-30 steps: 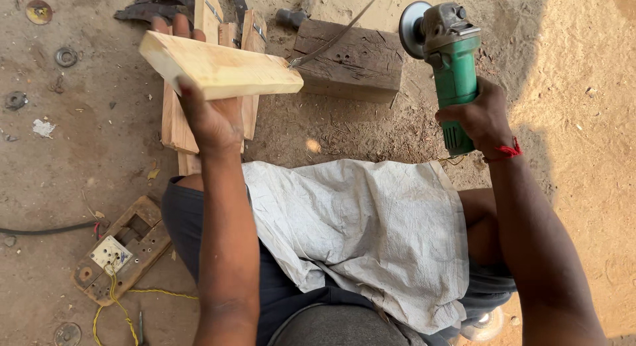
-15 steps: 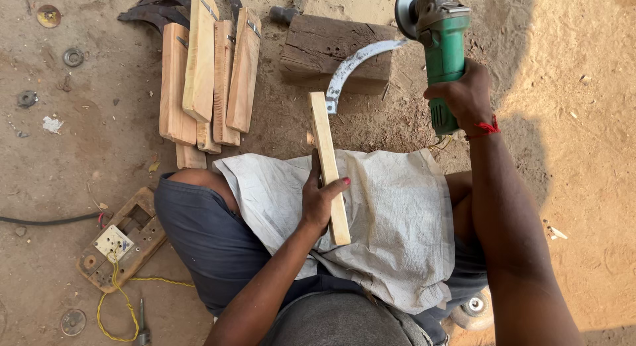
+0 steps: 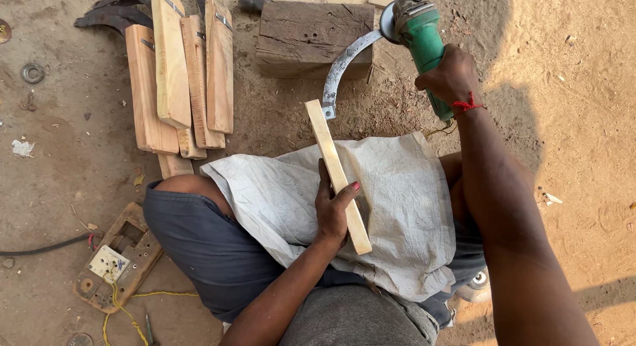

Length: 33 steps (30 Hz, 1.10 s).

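Observation:
My left hand [image 3: 333, 207] grips a long pale wooden handle [image 3: 335, 170] that carries a curved grey sickle blade [image 3: 341, 66] at its far end. The handle lies along a white woven cloth [image 3: 397, 207] spread over my lap. My right hand [image 3: 450, 78] holds a green angle grinder [image 3: 419, 35] by its body, raised to the right of the blade. The grinder's disc sits close to the blade's upper end, over a dark wooden block [image 3: 311, 38].
Several pale wooden handles [image 3: 179, 74] lie in a row on the sandy ground at upper left, with dark curved blades [image 3: 112, 8] behind them. A wooden board with a switch socket [image 3: 112, 263] and yellow wire [image 3: 132, 306] lies at lower left.
My left hand lifted a wooden handle off the pile and brought it onto my lap, blade end pointing away. My right hand with the grinder has shifted up towards the block.

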Motion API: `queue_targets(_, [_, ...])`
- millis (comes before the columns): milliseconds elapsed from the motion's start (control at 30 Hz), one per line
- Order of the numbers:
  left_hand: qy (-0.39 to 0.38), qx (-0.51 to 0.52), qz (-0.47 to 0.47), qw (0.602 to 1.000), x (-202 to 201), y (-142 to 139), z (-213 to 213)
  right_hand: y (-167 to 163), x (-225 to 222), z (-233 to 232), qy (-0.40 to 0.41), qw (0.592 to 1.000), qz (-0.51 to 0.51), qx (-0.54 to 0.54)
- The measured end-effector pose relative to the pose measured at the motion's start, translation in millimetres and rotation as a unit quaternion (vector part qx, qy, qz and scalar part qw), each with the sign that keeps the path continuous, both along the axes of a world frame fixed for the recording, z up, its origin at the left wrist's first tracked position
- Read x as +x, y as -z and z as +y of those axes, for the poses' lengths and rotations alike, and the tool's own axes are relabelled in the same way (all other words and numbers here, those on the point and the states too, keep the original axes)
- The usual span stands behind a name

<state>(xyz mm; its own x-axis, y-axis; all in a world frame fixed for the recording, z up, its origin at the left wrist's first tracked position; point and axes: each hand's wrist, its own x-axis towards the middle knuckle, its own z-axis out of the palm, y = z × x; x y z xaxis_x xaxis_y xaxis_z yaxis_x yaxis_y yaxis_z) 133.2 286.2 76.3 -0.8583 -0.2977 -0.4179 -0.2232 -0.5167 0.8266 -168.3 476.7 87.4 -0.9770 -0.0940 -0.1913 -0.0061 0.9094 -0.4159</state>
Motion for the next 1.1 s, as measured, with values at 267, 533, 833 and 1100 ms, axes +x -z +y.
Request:
queue_targets(267, [0.030,0.027,-0.075,0.996,-3.2,-21.2,5.2,12.4,4.1,-21.5,-0.040,0.999,-0.020,-0.006])
queue_targets(533, [0.064,-0.030,-0.032,0.997,-6.2,-31.0,10.4,6.9,8.6,-22.0,-0.026,0.999,-0.014,-0.028])
queue_targets(833, [0.064,-0.030,-0.006,0.997,-7.9,-35.7,10.9,11.6,4.1,-17.6,-0.041,0.999,0.036,-0.003])
queue_targets(1100, [0.064,0.023,0.002,0.998,-8.2,-38.1,6.6,16.7,3.5,-20.0,-0.021,0.999,0.036,0.009])
